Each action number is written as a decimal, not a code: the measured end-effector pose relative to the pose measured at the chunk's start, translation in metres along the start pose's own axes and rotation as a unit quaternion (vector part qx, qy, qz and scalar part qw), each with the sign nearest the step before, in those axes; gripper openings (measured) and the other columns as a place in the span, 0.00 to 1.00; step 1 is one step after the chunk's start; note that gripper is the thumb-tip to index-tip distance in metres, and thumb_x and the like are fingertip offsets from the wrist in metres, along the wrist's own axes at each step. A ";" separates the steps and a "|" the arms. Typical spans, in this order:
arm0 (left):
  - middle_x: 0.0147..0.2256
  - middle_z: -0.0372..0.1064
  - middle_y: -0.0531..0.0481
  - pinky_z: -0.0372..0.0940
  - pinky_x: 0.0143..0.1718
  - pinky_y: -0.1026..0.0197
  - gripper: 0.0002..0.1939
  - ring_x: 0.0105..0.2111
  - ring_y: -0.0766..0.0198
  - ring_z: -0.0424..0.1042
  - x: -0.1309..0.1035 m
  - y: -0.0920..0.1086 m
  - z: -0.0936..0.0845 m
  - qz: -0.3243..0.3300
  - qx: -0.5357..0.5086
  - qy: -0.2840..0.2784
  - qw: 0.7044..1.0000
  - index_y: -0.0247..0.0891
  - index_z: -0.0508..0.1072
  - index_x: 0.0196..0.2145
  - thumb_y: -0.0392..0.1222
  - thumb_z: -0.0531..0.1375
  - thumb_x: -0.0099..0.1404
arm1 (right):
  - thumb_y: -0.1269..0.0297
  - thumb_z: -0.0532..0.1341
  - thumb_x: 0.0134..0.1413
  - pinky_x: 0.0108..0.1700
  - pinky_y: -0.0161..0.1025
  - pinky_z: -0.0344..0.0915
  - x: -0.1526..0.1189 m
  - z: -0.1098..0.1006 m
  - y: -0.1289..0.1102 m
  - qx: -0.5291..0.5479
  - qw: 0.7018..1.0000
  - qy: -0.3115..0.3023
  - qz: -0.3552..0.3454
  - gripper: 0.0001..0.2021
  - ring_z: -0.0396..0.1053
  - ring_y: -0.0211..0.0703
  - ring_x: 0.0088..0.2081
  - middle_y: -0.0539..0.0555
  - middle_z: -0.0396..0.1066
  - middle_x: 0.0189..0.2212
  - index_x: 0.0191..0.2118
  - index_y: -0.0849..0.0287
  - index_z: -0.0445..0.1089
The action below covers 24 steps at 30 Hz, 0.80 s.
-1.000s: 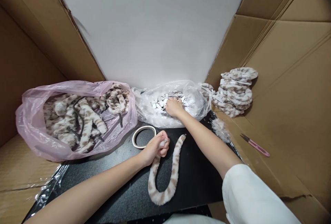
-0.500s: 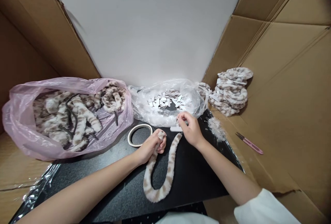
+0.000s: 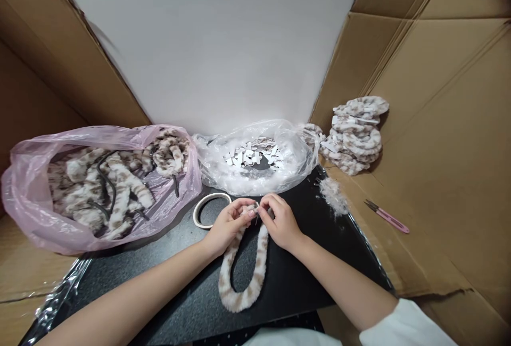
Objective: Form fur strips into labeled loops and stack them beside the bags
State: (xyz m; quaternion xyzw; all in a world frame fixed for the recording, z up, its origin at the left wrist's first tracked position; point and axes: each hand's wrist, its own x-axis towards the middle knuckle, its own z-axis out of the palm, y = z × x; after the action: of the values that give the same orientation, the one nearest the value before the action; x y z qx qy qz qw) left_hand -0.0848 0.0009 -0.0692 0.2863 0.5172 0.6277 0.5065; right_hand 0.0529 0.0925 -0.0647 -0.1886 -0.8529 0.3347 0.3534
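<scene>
A fluffy white tube with brown spots (image 3: 241, 301) hangs in a U-shaped loop over the black table top. My left hand (image 3: 227, 229) is closed on one end of it, thumb and fingers pinching the tip. Right against those fingertips, my right hand (image 3: 281, 223) is closed in a pinch. What it pinches is mostly hidden; only a small pale bit shows between the hands. The tube's other end runs up beneath the right hand, and its tip is covered.
A roll of tape (image 3: 195, 217) lies left of my hands. Behind are a pink plastic bag (image 3: 27, 197) of furry pieces and a clear bag (image 3: 207, 170) with white tags. Rightward are stacked furry loops (image 3: 355, 138), fluff (image 3: 334, 196) and pink-handled snips (image 3: 389, 218).
My right hand has moved left and down to meet my left hand at the tube's end. The white tag seen below the right hand earlier is now out of sight.
</scene>
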 end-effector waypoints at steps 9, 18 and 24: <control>0.21 0.67 0.55 0.58 0.28 0.68 0.18 0.24 0.70 0.63 -0.001 0.003 -0.002 -0.012 0.008 -0.012 1.000 0.35 0.68 0.27 0.49 0.71 0.51 | 0.67 0.54 0.63 0.41 0.39 0.60 0.001 -0.002 0.001 -0.027 0.998 -0.023 -0.058 0.07 0.65 0.43 0.35 0.53 0.68 0.31 0.32 0.57 0.62; 0.24 0.70 0.53 0.62 0.32 0.66 0.12 0.26 0.69 0.67 0.001 0.000 -0.003 -0.011 -0.024 -0.020 0.999 0.34 0.72 0.30 0.41 0.70 0.52 | 0.68 0.56 0.62 0.41 0.40 0.62 0.003 -0.007 0.003 -0.015 0.997 -0.037 -0.069 0.07 0.68 0.43 0.37 0.54 0.71 0.32 0.32 0.57 0.66; 0.25 0.72 0.55 0.62 0.32 0.68 0.20 0.26 0.69 0.69 0.002 -0.002 -0.004 -0.011 -0.047 -0.067 0.997 0.38 0.66 0.40 0.40 0.70 0.54 | 0.68 0.62 0.54 0.38 0.39 0.67 0.004 -0.006 0.004 0.113 0.993 -0.003 0.015 0.04 0.72 0.42 0.34 0.53 0.74 0.30 0.29 0.57 0.70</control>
State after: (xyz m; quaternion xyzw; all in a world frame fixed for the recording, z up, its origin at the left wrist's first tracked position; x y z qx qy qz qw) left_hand -0.0885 0.0008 -0.0726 0.2976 0.4548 0.6253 0.5600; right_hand 0.0550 0.1003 -0.0620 -0.1588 -0.8080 0.4345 0.3649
